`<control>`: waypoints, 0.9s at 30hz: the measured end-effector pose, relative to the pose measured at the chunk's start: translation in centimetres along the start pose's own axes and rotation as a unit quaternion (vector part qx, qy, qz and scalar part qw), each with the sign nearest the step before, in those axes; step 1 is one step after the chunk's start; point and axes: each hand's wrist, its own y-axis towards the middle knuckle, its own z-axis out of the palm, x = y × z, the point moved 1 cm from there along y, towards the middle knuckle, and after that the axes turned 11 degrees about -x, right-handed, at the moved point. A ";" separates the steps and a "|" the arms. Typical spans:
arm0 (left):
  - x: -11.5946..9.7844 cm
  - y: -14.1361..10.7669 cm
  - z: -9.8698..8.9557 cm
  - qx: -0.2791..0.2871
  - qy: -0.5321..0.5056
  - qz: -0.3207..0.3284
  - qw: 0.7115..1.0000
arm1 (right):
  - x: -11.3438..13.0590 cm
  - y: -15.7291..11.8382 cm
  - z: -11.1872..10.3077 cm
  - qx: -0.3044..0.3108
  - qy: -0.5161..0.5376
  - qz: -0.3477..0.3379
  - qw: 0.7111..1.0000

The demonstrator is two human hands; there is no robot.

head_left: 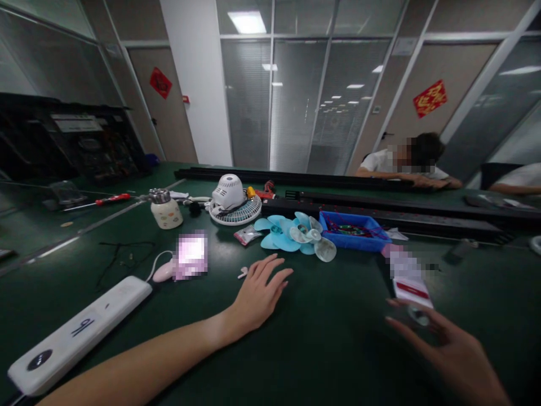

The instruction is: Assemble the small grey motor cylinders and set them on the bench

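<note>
My left hand [260, 293] hovers over or rests on the dark green table with its fingers spread, holding nothing. Just beside its fingertips lies a small white piece like an earbud [242, 273]. My right hand [459, 349], at the lower right, is closed between thumb and fingers on a small part with a round silvery piece [418, 316]; the rest of it is dark and blurred. Right behind that hand is a pale, partly pixelated flat item with a red band [412, 288]. Several blue fan blades [281, 234] lie beyond my left hand.
A blue bin [355, 239] holds wires. Farther back are a white fan [230, 194] and long black rails [380, 211]. At left are a patterned jar [166, 211], a white power strip [84, 332] and a screwdriver [113, 199]. A person [406, 160] leans on the far side.
</note>
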 end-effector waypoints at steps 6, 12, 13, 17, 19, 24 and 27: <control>-2.6 -0.4 -1.0 0.050 -0.119 0.038 0.991 | 8.0 -1.5 8.1 0.229 0.134 -0.019 0.964; -3.7 0.8 -0.3 0.075 -0.199 0.007 0.977 | 8.6 -2.2 9.8 0.247 0.237 -0.003 0.940; -4.0 1.1 0.1 0.070 -0.206 0.001 0.976 | 8.5 -2.2 9.8 0.243 0.249 -0.009 0.938; -5.5 1.7 1.7 0.037 -0.217 -0.010 0.976 | 8.5 -2.3 9.9 0.225 0.278 -0.032 0.933; -6.2 1.8 2.4 0.020 -0.223 -0.029 0.974 | 8.6 -2.2 9.9 0.223 0.289 -0.030 0.931; -6.6 1.9 3.2 -0.035 -0.242 -0.145 0.959 | 9.0 -2.0 9.5 0.236 0.281 -0.022 0.930; -6.3 2.2 2.9 -0.020 -0.253 -0.161 0.954 | 9.0 -1.9 9.5 0.233 0.279 -0.027 0.931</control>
